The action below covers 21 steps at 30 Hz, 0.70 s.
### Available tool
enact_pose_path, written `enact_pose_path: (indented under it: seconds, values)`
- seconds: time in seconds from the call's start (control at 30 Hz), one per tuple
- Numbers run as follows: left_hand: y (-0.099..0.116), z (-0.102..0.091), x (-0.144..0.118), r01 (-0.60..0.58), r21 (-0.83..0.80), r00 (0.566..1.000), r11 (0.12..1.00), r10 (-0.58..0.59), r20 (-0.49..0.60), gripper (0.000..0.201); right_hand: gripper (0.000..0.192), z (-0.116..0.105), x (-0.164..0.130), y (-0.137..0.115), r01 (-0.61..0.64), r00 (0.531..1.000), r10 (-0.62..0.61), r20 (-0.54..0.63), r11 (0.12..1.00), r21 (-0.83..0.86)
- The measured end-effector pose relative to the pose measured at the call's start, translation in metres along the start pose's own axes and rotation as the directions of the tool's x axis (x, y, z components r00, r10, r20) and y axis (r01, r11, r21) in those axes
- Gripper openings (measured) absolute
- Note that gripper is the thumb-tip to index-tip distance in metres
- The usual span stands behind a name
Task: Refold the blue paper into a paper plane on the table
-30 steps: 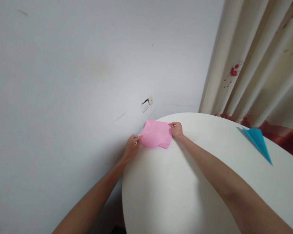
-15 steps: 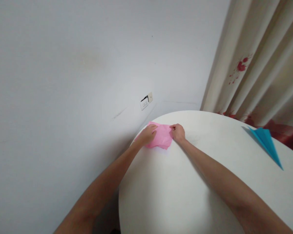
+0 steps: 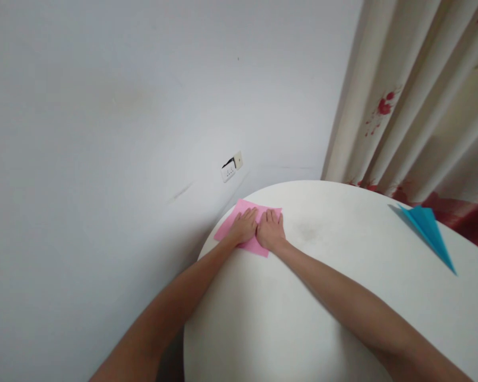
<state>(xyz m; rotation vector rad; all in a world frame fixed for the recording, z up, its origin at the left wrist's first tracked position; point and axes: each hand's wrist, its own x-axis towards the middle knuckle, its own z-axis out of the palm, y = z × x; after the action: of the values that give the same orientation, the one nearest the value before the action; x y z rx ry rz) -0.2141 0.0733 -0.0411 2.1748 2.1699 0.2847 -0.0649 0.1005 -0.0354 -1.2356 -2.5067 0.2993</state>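
Head view: both arms stretch forward across the white round desk (image 3: 322,297). Left hand (image 3: 244,227) and right hand (image 3: 270,231) lie side by side, palms down, touching, fingers extended flat and grasping nothing, pressing on the pink paper (image 3: 228,227) at the desk's far edge near the wall.

Soft, even indoor light filling the scene, no glare showing, faint shadows lying under the forearms on the white table (image 3: 302,329), wide-angle lens bending the edges, wall (image 3: 103,132) looking slightly soft and hazy
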Motion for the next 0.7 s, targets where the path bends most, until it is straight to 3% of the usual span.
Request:
enact_pose_path:
  seconds: [0.1,0.33,0.57,0.7]
  values:
    - [-0.015,0.000,0.006,0.008,0.072,0.999,0.997,-0.005,-0.032,0.056,0.073,-0.002,-0.010,0.009,-0.052,0.999,0.053,0.008,0.998,-0.034]
    - [-0.041,-0.007,0.021,0.178,0.125,0.983,0.976,-0.169,-0.077,0.053,0.080,-0.019,-0.034,0.027,-0.102,0.992,0.104,0.070,0.994,-0.038]
    - [-0.035,-0.019,0.020,0.202,0.125,0.979,0.971,-0.197,-0.055,0.053,0.086,-0.036,-0.083,0.044,-0.106,0.991,0.106,0.079,0.994,0.000]
    - [-0.022,-0.038,0.024,0.195,0.120,0.980,0.973,-0.191,-0.050,0.058,0.078,-0.054,-0.121,0.075,-0.054,0.998,0.055,-0.011,0.991,0.125]
